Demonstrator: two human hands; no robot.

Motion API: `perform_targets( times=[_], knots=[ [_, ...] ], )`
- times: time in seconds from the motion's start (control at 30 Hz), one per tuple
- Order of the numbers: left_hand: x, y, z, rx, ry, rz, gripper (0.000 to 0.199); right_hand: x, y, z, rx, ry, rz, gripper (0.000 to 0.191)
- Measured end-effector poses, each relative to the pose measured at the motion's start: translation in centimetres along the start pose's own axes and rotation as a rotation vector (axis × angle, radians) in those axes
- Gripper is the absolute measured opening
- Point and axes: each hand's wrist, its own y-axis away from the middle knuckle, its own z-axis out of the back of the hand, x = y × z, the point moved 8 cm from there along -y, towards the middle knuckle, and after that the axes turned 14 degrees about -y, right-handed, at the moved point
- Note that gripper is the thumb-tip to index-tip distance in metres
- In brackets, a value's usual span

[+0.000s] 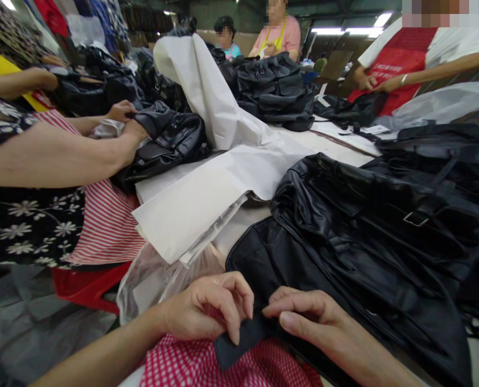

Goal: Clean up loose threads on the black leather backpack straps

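A black leather-like bag [368, 231] lies on the table at the right, with a flap spreading toward me. From its near edge a short, flat black strap [239, 344] reaches over my red checked apron [183, 365]. My left hand [219, 306] has its fingers curled onto the strap near its end, thumb tucked beneath and partly hidden. Just right of it, my right hand [307, 312] pinches the strap close to where it meets the bag, forefinger and thumb near together.
White paper sheets [199, 204] and clear plastic [142, 290] cover the middle of the table. At left, a co-worker's hands [130, 121] handle another black bag [174, 131]. More black bags [275, 86] are piled at the back. A person in a red apron [400, 64] stands at far right.
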Motion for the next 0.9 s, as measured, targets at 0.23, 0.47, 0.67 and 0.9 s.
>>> perform_targets(
  times=[0.23,0.47,0.67,0.9],
  knots=[
    [-0.2,-0.4,0.1,-0.006,0.048,-0.09,0.014,-0.5,-0.1,0.1,-0.051,0.076,-0.024,0.019],
    [-1.1,-1.0,-0.1,-0.013,0.042,-0.102,0.014,1.6,-0.8,-0.7,-0.064,0.202,0.042,0.008],
    [-1.5,-1.3,-0.1,-0.03,-0.008,-0.11,0.017,2.3,-0.7,-1.0,-0.046,0.297,0.078,0.011],
    [-1.7,-1.4,-0.1,-0.022,-0.036,-0.115,0.018,3.6,-0.2,-1.8,-0.026,0.471,0.212,0.019]
  ],
)
